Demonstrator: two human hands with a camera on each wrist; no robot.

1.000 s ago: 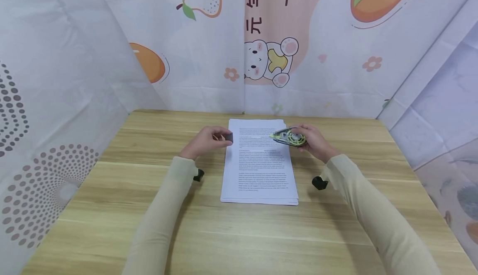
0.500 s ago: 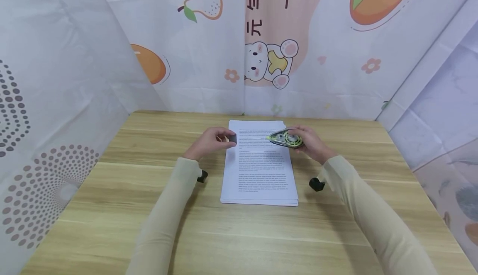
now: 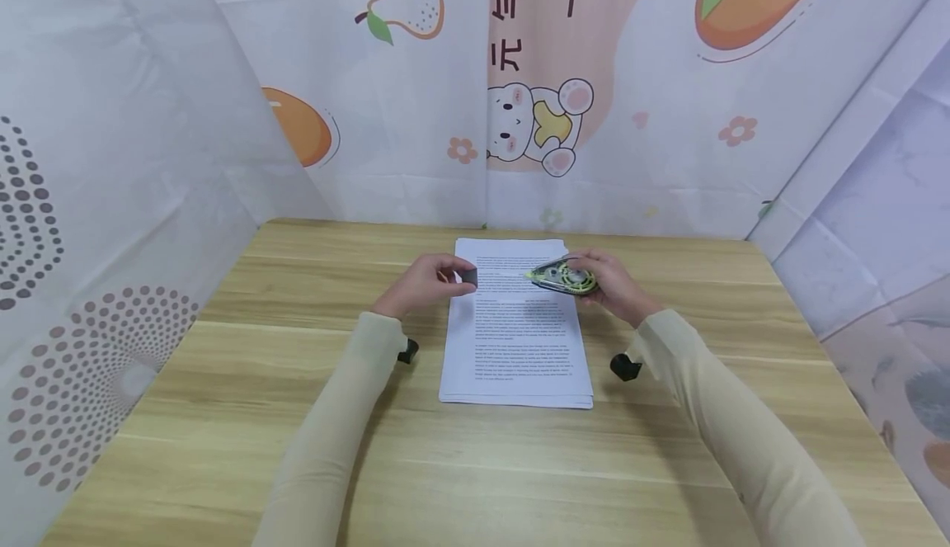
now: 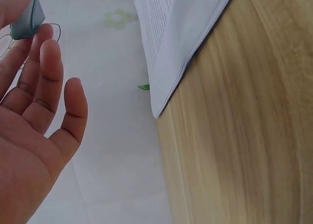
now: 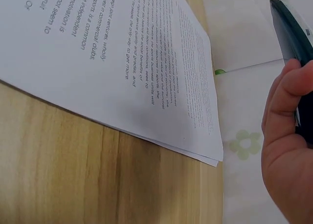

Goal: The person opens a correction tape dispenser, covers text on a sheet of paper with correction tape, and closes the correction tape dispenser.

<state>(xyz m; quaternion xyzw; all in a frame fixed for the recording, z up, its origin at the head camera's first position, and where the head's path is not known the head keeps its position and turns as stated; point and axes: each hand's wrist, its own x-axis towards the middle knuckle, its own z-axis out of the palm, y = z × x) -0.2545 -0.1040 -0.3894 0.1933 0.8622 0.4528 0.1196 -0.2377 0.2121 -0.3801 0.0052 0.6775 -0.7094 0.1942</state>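
In the head view, my right hand point(image 3: 610, 283) grips a correction tape dispenser point(image 3: 567, 277), clear-bodied with yellow-green wheels. Its yellow-green tip points left, over the upper part of a stack of printed paper point(image 3: 519, 349). My left hand point(image 3: 426, 287) pinches a small dark grey cap point(image 3: 469, 277) between thumb and fingertips, over the stack's left edge. A short gap separates the cap from the tip. The left wrist view shows the cap point(image 4: 28, 17) as smooth and angular, with the remaining fingers loosely bent. Only part of the dispenser point(image 5: 293, 33) appears in the right wrist view.
The paper lies on a wooden table point(image 3: 475, 473), its sheets slightly out of line at the lower right corner. Behind the table's far edge hangs a white printed curtain point(image 3: 416, 118), with more white cloth at both sides.
My left hand has moved right with the cap, now over the paper's left edge. The right hand has shifted slightly left with the correction tape dispenser, narrowing the gap between them.
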